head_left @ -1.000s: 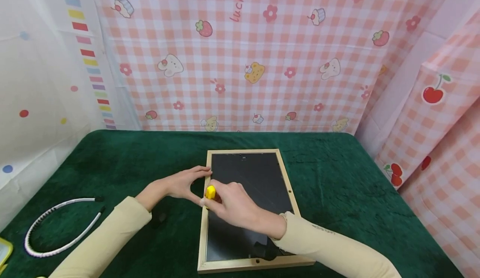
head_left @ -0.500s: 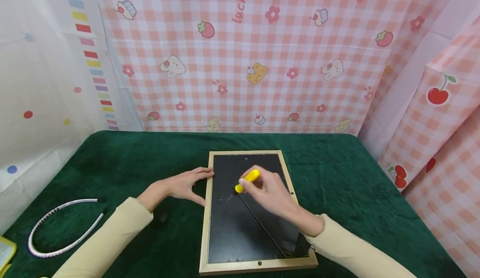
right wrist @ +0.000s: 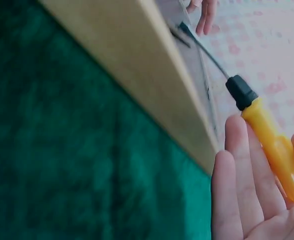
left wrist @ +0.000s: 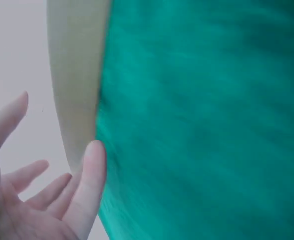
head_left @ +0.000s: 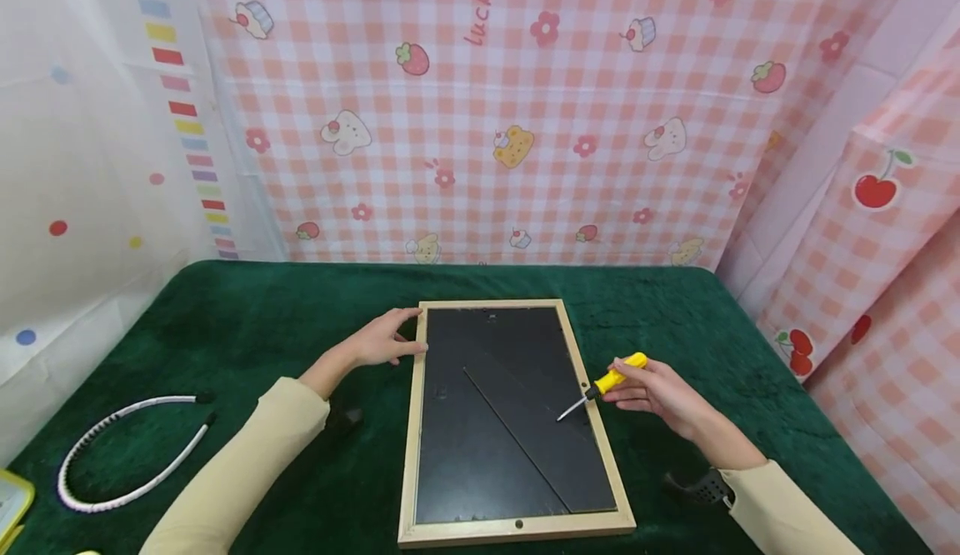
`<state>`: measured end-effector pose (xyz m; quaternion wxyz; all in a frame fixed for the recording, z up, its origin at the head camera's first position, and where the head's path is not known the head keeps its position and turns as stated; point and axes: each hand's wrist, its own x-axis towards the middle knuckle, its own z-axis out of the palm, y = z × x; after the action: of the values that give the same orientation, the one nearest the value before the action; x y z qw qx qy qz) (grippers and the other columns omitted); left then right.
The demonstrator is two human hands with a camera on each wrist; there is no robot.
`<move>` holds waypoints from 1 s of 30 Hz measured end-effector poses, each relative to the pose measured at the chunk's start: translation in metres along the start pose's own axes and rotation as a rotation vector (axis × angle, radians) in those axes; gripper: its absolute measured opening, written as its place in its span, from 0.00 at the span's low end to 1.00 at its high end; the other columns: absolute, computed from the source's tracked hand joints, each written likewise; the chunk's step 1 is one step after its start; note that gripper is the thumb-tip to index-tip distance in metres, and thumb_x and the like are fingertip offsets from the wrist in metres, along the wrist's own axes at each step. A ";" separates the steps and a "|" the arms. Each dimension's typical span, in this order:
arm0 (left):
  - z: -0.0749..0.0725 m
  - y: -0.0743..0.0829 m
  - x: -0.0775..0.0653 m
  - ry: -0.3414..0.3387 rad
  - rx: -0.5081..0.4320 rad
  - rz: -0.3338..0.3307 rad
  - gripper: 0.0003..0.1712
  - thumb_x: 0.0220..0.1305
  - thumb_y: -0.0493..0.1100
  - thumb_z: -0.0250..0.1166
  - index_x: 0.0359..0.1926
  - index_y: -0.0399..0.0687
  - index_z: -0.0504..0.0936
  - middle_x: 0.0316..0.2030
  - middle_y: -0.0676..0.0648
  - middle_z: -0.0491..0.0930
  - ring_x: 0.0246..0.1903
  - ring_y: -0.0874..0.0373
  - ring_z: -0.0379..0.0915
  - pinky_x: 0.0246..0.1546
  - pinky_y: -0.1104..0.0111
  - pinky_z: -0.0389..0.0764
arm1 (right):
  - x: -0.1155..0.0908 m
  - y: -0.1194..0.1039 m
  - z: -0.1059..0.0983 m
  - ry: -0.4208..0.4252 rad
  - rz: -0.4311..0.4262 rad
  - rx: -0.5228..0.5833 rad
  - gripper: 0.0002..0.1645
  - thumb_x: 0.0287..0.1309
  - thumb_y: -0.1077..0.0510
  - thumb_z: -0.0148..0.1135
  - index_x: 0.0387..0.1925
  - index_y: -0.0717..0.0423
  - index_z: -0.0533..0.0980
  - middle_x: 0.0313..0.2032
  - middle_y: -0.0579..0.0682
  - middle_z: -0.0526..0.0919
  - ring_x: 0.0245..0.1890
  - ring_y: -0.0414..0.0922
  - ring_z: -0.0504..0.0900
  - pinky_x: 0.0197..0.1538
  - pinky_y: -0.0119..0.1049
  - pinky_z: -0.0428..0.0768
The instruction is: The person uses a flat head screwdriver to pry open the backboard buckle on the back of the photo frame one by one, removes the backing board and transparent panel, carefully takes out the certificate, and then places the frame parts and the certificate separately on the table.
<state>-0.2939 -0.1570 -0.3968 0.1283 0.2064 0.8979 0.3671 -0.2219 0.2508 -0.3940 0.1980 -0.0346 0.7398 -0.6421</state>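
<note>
A picture frame [head_left: 412, 447] in light wood lies with its black backing board [head_left: 465, 472] upward, and a thin diagonal line crosses the board. My left hand [head_left: 381, 340] touches the frame's upper left side with outstretched thumb and fingers. Over the right side, my right hand [head_left: 667, 397] holds a screwdriver [head_left: 619, 372] by its yellow handle between thumb and fingers. Its metal shaft points down-left above the board; whether the tip touches cannot be told. In the right wrist view the screwdriver [right wrist: 271, 140] shows a black collar, with some fingers extended beside the handle.
A white headband [head_left: 93, 507] with dark ends lies at the left on the green cloth [head_left: 300, 305]. At the left edge, a yellow-rimmed object [head_left: 17, 501] is partly cut off. Behind the table hangs a pink checked curtain [head_left: 465, 105].
The screwdriver has moved in my right hand from the frame's left side, across the board, to its right side. My left hand has slid up the left edge.
</note>
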 end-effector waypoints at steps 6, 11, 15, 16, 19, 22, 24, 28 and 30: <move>0.001 0.008 0.026 0.057 0.029 -0.133 0.40 0.61 0.48 0.56 0.66 0.37 0.46 0.61 0.32 0.49 0.27 0.53 0.73 0.23 0.66 0.76 | 0.004 0.012 -0.003 -0.012 0.073 0.004 0.31 0.61 0.46 0.49 0.50 0.71 0.61 0.36 0.54 0.78 0.38 0.48 0.79 0.40 0.38 0.76; 0.006 0.007 0.041 0.099 0.082 -0.208 0.38 0.62 0.46 0.55 0.66 0.37 0.48 0.61 0.32 0.51 0.23 0.54 0.72 0.20 0.67 0.76 | 0.007 0.018 0.002 -0.017 0.087 -0.030 0.34 0.60 0.44 0.50 0.51 0.71 0.60 0.38 0.55 0.77 0.37 0.50 0.79 0.40 0.39 0.76; 0.005 0.006 0.048 0.093 0.124 -0.214 0.33 0.62 0.43 0.54 0.63 0.35 0.54 0.58 0.32 0.56 0.22 0.54 0.74 0.20 0.67 0.76 | 0.010 0.022 0.004 -0.002 0.080 -0.036 0.33 0.59 0.45 0.50 0.51 0.71 0.60 0.39 0.56 0.78 0.37 0.50 0.79 0.41 0.40 0.76; 0.004 0.005 0.049 0.093 0.130 -0.211 0.31 0.62 0.42 0.54 0.62 0.34 0.56 0.56 0.32 0.59 0.21 0.54 0.74 0.20 0.67 0.76 | 0.010 0.022 0.005 -0.002 0.078 -0.038 0.33 0.59 0.45 0.50 0.51 0.71 0.60 0.39 0.56 0.78 0.37 0.50 0.79 0.41 0.40 0.76; 0.002 0.001 0.051 0.106 0.124 -0.209 0.25 0.62 0.39 0.54 0.58 0.35 0.63 0.50 0.32 0.65 0.21 0.54 0.76 0.20 0.68 0.76 | 0.011 0.023 0.007 0.013 0.075 -0.047 0.33 0.59 0.44 0.50 0.50 0.71 0.60 0.39 0.56 0.78 0.37 0.50 0.79 0.41 0.40 0.76; 0.000 -0.003 0.049 0.135 0.106 -0.221 0.21 0.62 0.38 0.54 0.54 0.34 0.66 0.45 0.34 0.69 0.20 0.54 0.76 0.18 0.68 0.76 | 0.010 0.023 0.010 0.040 0.073 -0.046 0.33 0.59 0.44 0.51 0.50 0.70 0.61 0.38 0.56 0.78 0.38 0.50 0.79 0.40 0.39 0.76; -0.002 -0.005 0.046 0.152 0.100 -0.234 0.20 0.62 0.38 0.54 0.53 0.32 0.67 0.43 0.34 0.70 0.19 0.54 0.76 0.18 0.68 0.76 | 0.009 0.021 0.011 0.072 0.073 -0.038 0.34 0.57 0.43 0.52 0.49 0.70 0.62 0.37 0.55 0.79 0.38 0.49 0.79 0.39 0.38 0.76; -0.011 -0.014 0.037 0.199 0.091 -0.258 0.19 0.61 0.37 0.53 0.51 0.30 0.67 0.40 0.33 0.71 0.17 0.54 0.76 0.17 0.67 0.76 | -0.002 0.017 0.010 0.133 0.099 -0.014 0.33 0.56 0.41 0.53 0.47 0.68 0.63 0.35 0.53 0.79 0.37 0.47 0.78 0.37 0.36 0.76; -0.016 -0.019 0.032 0.222 0.087 -0.277 0.18 0.61 0.36 0.52 0.50 0.29 0.66 0.39 0.32 0.71 0.17 0.54 0.76 0.17 0.67 0.76 | -0.011 0.017 0.008 0.139 0.134 -0.015 0.32 0.56 0.40 0.52 0.45 0.67 0.64 0.33 0.52 0.79 0.36 0.46 0.78 0.37 0.36 0.76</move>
<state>-0.3333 -0.1642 -0.4011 0.0686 0.0444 0.9414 0.3272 -0.2057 0.2493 -0.4081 0.1884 0.0581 0.7570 -0.6229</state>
